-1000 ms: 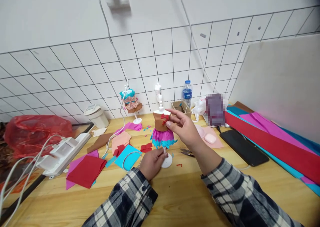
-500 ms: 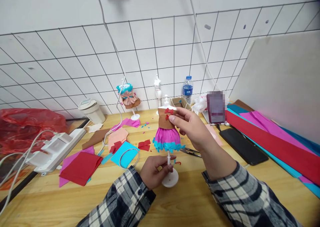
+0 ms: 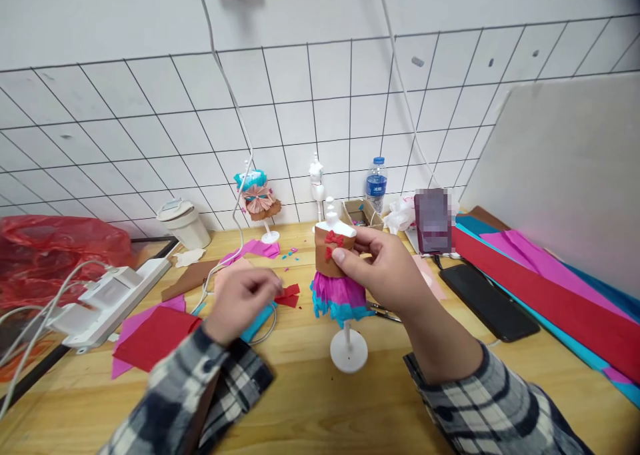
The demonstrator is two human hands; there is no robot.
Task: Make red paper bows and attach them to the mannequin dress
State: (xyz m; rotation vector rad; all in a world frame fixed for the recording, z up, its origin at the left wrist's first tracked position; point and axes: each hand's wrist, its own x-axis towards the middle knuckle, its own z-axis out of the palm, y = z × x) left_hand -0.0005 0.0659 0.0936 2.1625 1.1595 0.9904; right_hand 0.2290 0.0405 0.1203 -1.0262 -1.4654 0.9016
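Observation:
A small white dress-form mannequin (image 3: 349,349) stands on its round base, leaning slightly. It wears a brown paper bodice (image 3: 325,261) with red bows (image 3: 333,239) and a magenta skirt with a turquoise ruffled hem (image 3: 343,298). My right hand (image 3: 383,268) grips the bodice at its right side, the thumb pressed on the front near the lower bow. Off to the left, my left hand (image 3: 243,300) is in the air, somewhat blurred, fingers curled in with nothing visible in them. Beneath it lie turquoise paper (image 3: 257,323) and a metal ring (image 3: 273,325), both partly hidden.
Another dressed mannequin (image 3: 260,201), a bare mannequin (image 3: 317,181), a water bottle (image 3: 377,185) and a cardboard box (image 3: 363,213) stand by the wall. Left are red paper (image 3: 160,338) and a power strip (image 3: 120,301). Right lie a black phone (image 3: 487,301), scissors (image 3: 385,313) and paper strips (image 3: 545,275).
My left hand has let go of the mannequin's stand and moved up and left. My right hand keeps its hold on the bodice, and the mannequin now tilts a little.

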